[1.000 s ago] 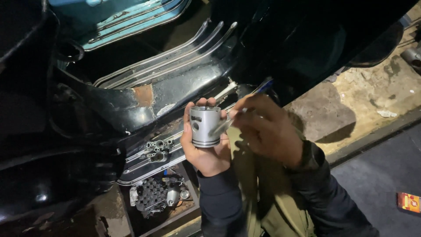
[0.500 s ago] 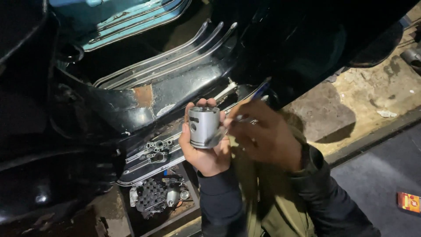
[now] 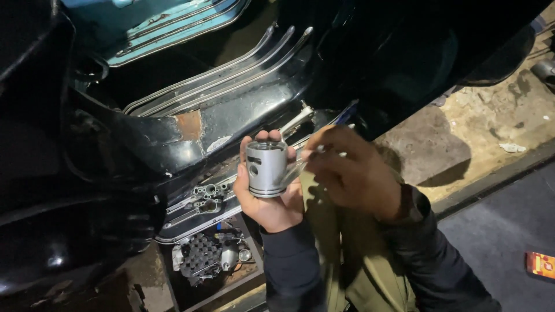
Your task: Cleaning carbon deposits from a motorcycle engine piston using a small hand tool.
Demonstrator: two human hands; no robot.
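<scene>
The left hand [image 3: 267, 199] is curled around a piston [image 3: 266, 169], palm under its base, thumb on the near-left side and fingertips showing over the top rim. The piston stands upright in that grip, a short silvery cylinder with a round pin hole in its side facing the camera. The right hand [image 3: 352, 173] sits just beside it, to the right, fingers bent and pinched on a thin tool [image 3: 332, 124] whose shaft runs up and away past the piston; its near end lies against the piston's right side, though how it touches is blurred. Both wrists wear dark sleeves, and an olive cloth [image 3: 347, 260] hangs between the forearms.

Behind the hands lies a black scooter body [image 3: 173, 138] with chrome floor strips [image 3: 219, 86] and a rusty patch [image 3: 189, 124]. Below the left hand, small metal engine parts [image 3: 208, 260] rest in a shallow recess. To the right is stained concrete floor [image 3: 491, 121], then a dark mat [image 3: 497, 231] with a small orange packet [image 3: 540, 266] at the edge.
</scene>
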